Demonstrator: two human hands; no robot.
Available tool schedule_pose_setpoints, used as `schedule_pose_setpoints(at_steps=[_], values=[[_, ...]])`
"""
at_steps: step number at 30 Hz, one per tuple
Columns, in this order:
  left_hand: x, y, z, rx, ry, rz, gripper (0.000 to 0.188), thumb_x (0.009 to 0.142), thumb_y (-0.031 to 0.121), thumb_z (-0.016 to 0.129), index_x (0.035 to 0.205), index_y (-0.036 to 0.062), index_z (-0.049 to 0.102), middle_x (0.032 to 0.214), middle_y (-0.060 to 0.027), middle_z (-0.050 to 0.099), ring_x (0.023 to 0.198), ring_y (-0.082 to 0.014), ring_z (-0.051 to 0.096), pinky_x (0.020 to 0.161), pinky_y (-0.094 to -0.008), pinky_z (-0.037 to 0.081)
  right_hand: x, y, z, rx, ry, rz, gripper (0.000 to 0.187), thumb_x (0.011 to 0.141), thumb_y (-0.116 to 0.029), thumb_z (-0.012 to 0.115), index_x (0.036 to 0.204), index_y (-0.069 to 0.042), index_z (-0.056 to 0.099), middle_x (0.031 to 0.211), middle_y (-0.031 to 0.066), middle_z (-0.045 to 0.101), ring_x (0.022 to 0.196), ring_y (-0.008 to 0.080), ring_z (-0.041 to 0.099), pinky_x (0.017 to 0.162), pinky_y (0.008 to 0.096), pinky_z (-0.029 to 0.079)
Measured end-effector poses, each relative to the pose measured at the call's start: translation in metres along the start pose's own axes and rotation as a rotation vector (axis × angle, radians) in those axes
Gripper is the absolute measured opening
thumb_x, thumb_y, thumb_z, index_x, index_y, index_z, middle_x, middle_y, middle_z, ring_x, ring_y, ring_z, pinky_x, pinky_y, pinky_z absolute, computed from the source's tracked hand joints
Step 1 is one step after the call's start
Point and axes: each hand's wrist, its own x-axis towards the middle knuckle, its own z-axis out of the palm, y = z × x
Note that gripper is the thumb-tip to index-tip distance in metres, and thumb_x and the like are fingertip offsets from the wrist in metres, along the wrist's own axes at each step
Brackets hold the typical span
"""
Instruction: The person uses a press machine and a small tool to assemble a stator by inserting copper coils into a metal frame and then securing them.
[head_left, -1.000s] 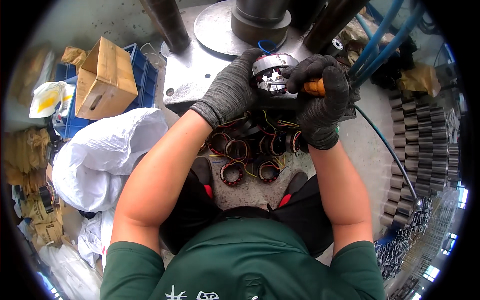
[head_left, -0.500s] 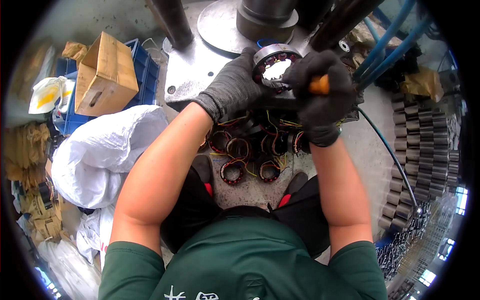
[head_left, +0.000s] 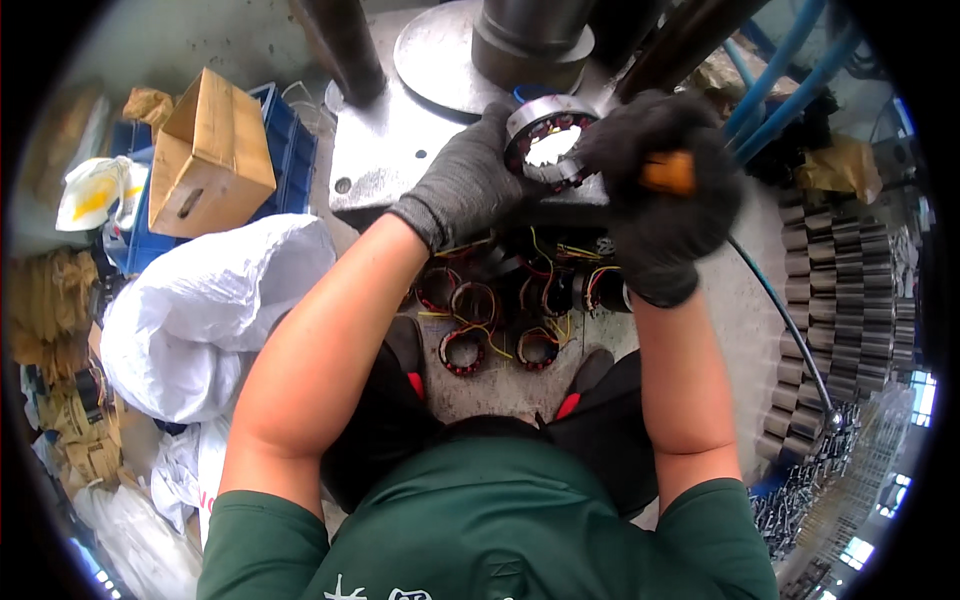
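Silvery ring (head_left: 548, 107), dark red inside, apparently toothed.

Stator ring (head_left: 548, 108): tipped since a second ago, bore now faces the camera more. Right hand (head_left: 682, 200) has swung right, farther off from the stator ring, now motion-blurred; orange handle (head_left: 669, 172) in its grip went along. Right forearm (head_left: 685, 370) shifted with it. Blue wire (head_left: 533, 93) at the stator ring's top: was a raised loop, now lower. Floor stator (head_left: 607, 290), below and right of the stator ring: more uncovered.
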Motion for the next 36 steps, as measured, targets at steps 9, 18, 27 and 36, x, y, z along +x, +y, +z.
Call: schedule_pose_setpoints(at_steps=[9, 18, 27, 36], values=[[0.002, 0.01, -0.006, 0.11, -0.05, -0.032, 0.09, 0.075, 0.043, 0.093, 0.134, -0.0055, 0.046, 0.126, -0.0209, 0.07, 0.118, -0.0289, 0.07, 0.102, -0.0384, 0.056, 0.004, -0.001, 0.007, 0.076, 0.17, 0.011, 0.039, 0.104, -0.041, 0.054, 0.089, -0.005, 0.058, 0.065, 0.0071, 0.06, 0.062, 0.0149, 0.059, 0.059, 0.0312, 0.048], [0.005, 0.002, 0.002, 0.018, -0.009, -0.127, 0.108, 0.063, 0.036, 0.101, 0.144, -0.0037, 0.041, 0.133, -0.021, 0.067, 0.119, -0.0247, 0.068, 0.099, -0.0358, 0.057, -0.004, -0.002, -0.003, -0.019, 0.15, -0.034, 0.043, 0.101, -0.046, 0.053, 0.091, -0.005, 0.062, 0.07, 0.0093, 0.06, 0.062, 0.0222, 0.057, 0.063, 0.0367, 0.051], [0.013, -0.005, 0.009, 0.083, -0.007, 0.019, 0.098, 0.073, 0.038, 0.095, 0.142, -0.005, 0.041, 0.125, -0.0213, 0.071, 0.116, -0.0266, 0.071, 0.102, -0.0378, 0.056, -0.016, -0.017, -0.006, -0.173, 0.161, 0.081, 0.04, 0.1, -0.043, 0.065, 0.093, -0.003, 0.061, 0.078, 0.0081, 0.065, 0.068, 0.0184, 0.065, 0.074, 0.0396, 0.058], [0.006, -0.006, 0.01, 0.284, 0.025, 0.043, 0.088, 0.078, 0.04, 0.09, 0.141, 0.0, 0.042, 0.123, -0.0238, 0.071, 0.116, -0.0343, 0.07, 0.103, -0.0419, 0.056, -0.113, -0.049, -0.151, -1.448, 0.036, 0.625, 0.045, 0.093, -0.045, 0.077, 0.1, -0.001, 0.069, 0.085, 0.0143, 0.073, 0.081, 0.0247, 0.072, 0.074, 0.0373, 0.058]])
